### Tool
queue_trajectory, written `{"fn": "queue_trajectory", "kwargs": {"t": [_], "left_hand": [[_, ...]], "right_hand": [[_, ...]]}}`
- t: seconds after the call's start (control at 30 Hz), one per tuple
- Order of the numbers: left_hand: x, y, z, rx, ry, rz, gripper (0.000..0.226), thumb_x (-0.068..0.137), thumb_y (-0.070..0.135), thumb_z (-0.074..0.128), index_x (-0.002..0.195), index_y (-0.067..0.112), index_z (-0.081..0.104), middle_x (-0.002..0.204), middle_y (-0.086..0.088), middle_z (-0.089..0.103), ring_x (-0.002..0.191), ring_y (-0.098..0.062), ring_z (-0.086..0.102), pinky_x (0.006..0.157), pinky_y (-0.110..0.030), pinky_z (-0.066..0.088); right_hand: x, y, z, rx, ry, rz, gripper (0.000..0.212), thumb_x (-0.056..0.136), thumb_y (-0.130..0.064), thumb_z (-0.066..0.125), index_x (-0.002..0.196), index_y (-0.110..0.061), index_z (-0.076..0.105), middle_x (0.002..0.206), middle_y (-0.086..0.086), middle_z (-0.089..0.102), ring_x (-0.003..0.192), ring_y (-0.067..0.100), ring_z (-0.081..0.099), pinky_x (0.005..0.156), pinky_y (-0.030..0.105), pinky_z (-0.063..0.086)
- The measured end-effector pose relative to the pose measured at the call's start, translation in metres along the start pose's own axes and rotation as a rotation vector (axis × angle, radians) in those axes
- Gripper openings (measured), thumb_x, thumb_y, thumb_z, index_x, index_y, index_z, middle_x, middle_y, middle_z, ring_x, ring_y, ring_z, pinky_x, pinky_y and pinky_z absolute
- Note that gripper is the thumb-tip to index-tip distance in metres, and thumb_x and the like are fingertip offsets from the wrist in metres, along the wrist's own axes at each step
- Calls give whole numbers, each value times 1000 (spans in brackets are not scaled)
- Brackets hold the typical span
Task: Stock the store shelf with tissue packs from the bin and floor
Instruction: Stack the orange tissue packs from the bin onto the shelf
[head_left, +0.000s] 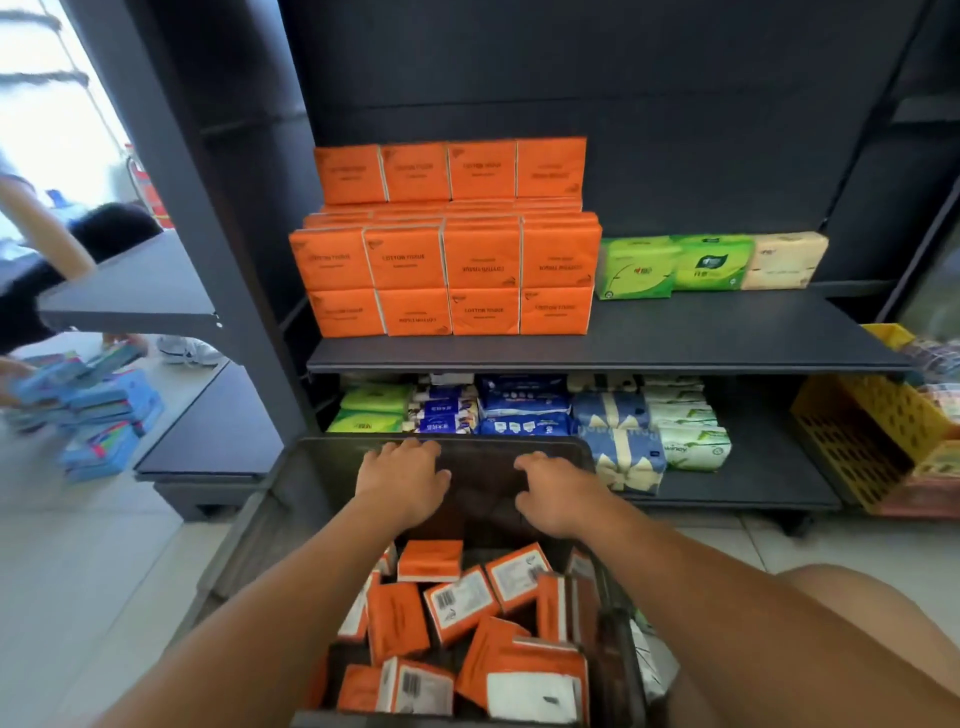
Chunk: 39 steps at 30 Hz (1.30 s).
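**Bin** (283, 504): dark, lower centre of frame, on the tiled floor right up against the shelf unit. Contents: loose orange packs (397, 621), tumbled at all angles in the near half. About twelve show, several partly hidden. The far half shows only its dark inside.

**Left hand** (402, 478): palm down at the bin's far end, fingers spread and lightly bent, tips at the far rim, no pack in it.

**Right hand** (558, 493): beside the left, palm down against the dark inner wall, fingers loosely bent, holding nothing. Both forearms cross above the loose packs.

**Middle shelf** (727, 332), centre of frame:
- Stacked orange packs (483, 257): twelve faces visible, in three tiers of four, the top tier set back.
- Just right of them: two green packs (636, 267) and one cream pack (784, 260).

**Lower shelf** (753, 483), left to right:
- two lime packs (371, 410)
- blue-and-white packs (447, 415)
- dark blue packs (522, 410)
- pale blue bow-print packs (618, 436)
- white-and-green packs (685, 426)

Counts past the lime packs cannot be told. The bin's far rim hides the front left of this shelf.

**Right edge:** yellow perforated crate (857, 436), with a pink crate (919, 501) just below it. The contents of both are unclear.

**Left edge:** blurred heap of blue packs (98, 410) on the floor, with another person's hand (10, 371) at it. A grey side shelf (140, 291) is above.
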<state>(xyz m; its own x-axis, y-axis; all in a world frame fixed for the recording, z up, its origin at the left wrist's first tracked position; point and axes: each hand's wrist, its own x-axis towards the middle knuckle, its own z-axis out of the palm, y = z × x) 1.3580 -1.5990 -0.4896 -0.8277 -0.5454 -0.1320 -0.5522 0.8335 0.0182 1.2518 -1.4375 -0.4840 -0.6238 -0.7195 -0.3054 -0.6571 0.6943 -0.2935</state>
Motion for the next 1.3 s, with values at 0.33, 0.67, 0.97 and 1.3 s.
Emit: {"fn": "queue_trajectory", "kwargs": {"t": [0.33, 0.67, 0.97, 1.3], "left_hand": [[10, -27, 82, -29, -213, -70, 46, 96, 46, 44, 136, 24, 49, 139, -4, 50, 128, -29, 46, 103, -43, 37], [30, -49, 145, -13, -325, -139, 39, 97, 43, 42, 127, 21, 53, 131, -6, 56, 122, -29, 53, 96, -43, 42], [59, -53, 182, -152, -324, -230, 32, 97, 39, 41, 121, 21, 52, 121, -4, 60, 113, -26, 57, 93, -43, 46], [82, -55, 245, -548, -365, -429, 47, 100, 33, 43, 143, 13, 36, 135, -11, 51, 120, -30, 53, 100, -47, 44]], "right_hand": [[24, 4, 61, 11, -173, 54, 44, 96, -32, 51, 139, -21, 50, 139, 10, 54, 123, 30, 55, 98, 41, 47], [58, 7, 95, -6, -264, 85, 41, 97, -34, 50, 136, -22, 53, 140, 9, 54, 125, 29, 55, 102, 42, 47], [84, 10, 120, 14, -302, 93, 39, 96, -31, 50, 134, -23, 54, 136, 7, 57, 121, 28, 57, 100, 39, 48], [110, 24, 138, 34, -320, 118, 40, 95, -33, 51, 134, -22, 55, 135, 6, 57, 122, 26, 56, 100, 37, 48]]}}
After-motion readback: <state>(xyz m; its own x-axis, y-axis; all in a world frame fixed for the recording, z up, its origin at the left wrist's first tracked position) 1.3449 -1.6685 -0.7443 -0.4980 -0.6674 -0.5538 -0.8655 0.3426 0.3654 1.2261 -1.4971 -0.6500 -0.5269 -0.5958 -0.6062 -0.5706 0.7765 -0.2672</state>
